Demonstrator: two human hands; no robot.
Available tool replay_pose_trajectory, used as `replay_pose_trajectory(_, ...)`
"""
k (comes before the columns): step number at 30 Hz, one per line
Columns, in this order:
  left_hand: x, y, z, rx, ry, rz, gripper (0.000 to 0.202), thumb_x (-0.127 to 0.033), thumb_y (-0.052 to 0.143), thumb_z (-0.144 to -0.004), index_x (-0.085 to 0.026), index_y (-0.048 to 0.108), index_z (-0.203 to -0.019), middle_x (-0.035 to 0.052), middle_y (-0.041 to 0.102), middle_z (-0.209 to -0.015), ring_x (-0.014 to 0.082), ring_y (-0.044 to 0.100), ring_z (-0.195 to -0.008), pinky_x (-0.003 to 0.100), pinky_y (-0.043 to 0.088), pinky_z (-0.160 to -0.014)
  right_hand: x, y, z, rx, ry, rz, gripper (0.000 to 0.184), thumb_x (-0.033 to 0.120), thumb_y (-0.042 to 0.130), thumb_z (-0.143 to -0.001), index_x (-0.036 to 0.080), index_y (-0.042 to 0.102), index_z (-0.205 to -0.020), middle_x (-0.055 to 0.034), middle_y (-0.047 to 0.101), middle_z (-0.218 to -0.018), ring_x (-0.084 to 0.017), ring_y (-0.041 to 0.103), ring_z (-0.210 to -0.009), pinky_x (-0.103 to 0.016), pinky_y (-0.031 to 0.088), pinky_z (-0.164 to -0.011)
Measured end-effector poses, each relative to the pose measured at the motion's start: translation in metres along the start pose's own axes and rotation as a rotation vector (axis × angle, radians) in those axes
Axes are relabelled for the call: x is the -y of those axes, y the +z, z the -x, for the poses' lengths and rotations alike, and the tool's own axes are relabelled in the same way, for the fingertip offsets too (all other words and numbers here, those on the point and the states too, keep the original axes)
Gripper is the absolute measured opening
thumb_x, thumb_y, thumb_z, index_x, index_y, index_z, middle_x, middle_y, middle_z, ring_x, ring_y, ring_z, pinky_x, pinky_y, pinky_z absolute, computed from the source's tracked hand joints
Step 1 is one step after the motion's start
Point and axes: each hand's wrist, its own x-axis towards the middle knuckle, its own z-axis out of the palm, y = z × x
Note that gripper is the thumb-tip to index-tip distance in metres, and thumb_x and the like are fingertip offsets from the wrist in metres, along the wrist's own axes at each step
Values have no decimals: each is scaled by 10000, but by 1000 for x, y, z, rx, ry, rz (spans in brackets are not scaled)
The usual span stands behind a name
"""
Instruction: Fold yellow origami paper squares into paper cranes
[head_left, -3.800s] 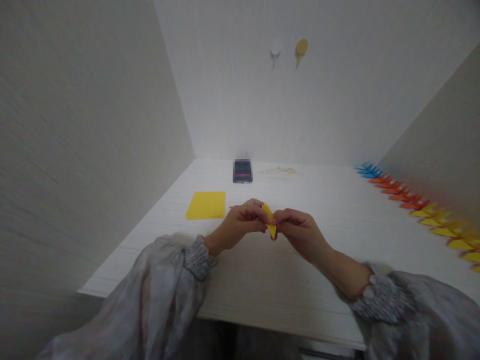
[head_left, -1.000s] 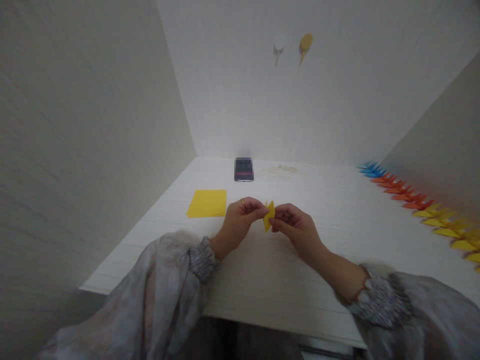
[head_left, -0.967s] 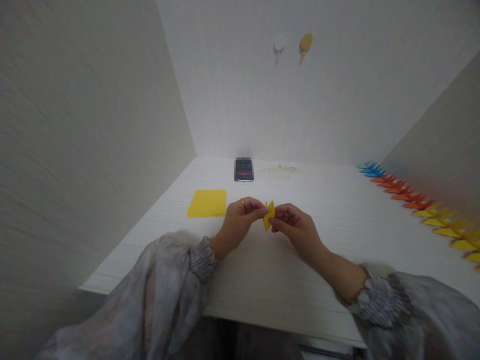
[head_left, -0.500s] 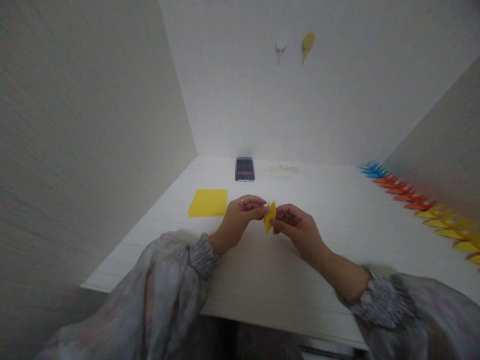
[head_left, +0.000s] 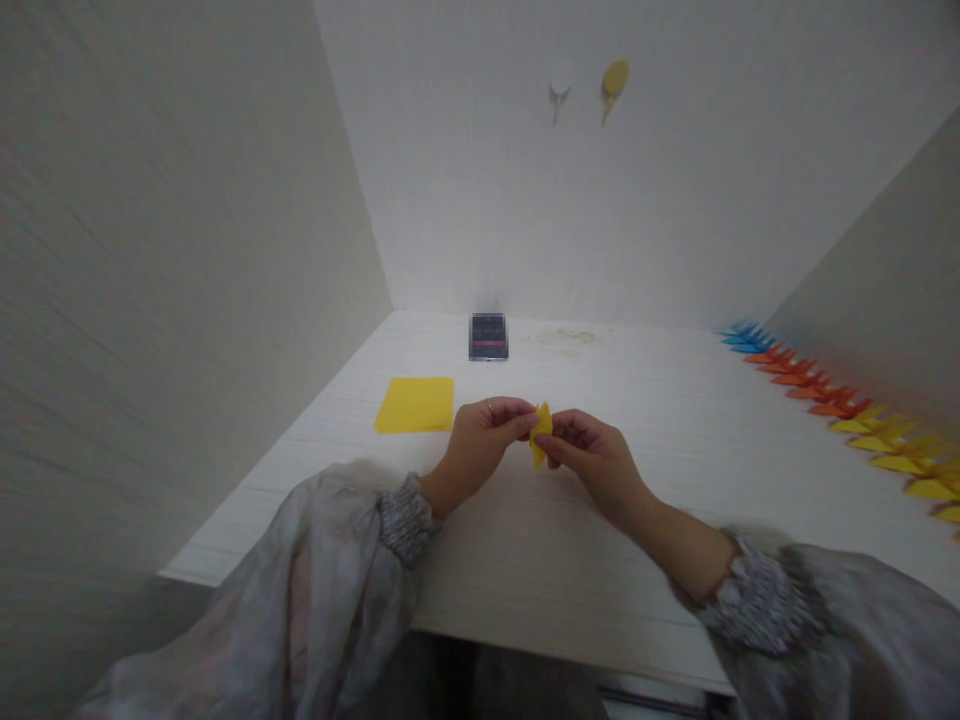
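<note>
A small piece of folded yellow paper (head_left: 541,432) is held upright just above the white table, pinched from both sides. My left hand (head_left: 491,432), with a ring on one finger, grips its upper left edge between thumb and fingers. On the other side, my right hand (head_left: 592,455) presses thumb and fingers on its right edge, the rest of the fingers curled behind. The fingertips hide part of the folds. To the left of my left hand lies a stack of flat yellow paper (head_left: 415,405).
A phone (head_left: 488,337) rests near the back wall. Along the right side stands a row of folded paper figures: blue ones (head_left: 748,337), orange ones (head_left: 814,382) and yellow ones (head_left: 900,450). A white hook (head_left: 559,80) and a yellow hook (head_left: 615,80) are on the wall.
My left fingers have shifted slightly right and down along the folded paper, and the paper is turned a little. My right hand has barely moved.
</note>
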Motion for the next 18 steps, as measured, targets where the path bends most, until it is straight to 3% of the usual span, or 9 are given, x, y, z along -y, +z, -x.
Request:
replay_pose_trajectory(9,3,1,1,-18,73,-41,178,-257,650,-624,-156,610,-765,8,623,-711,108,567,-660,252,460,-647,-3,-3,-4,-23,48,142,138,313,645,-636,177,634,-656,33,515,-489,-80,438,-449,-222,340,-445)
replay_pose_trajectory(18,2,-1,0,7,32,-70,214,-296,676,-587,-138,621,-720,20,631,-702,116,560,-650,274,458,-654,-2,-2,-1,34,22,228,152,310,602,-660,159,592,-646,34,492,-509,-79,420,-466,-213,305,-444)
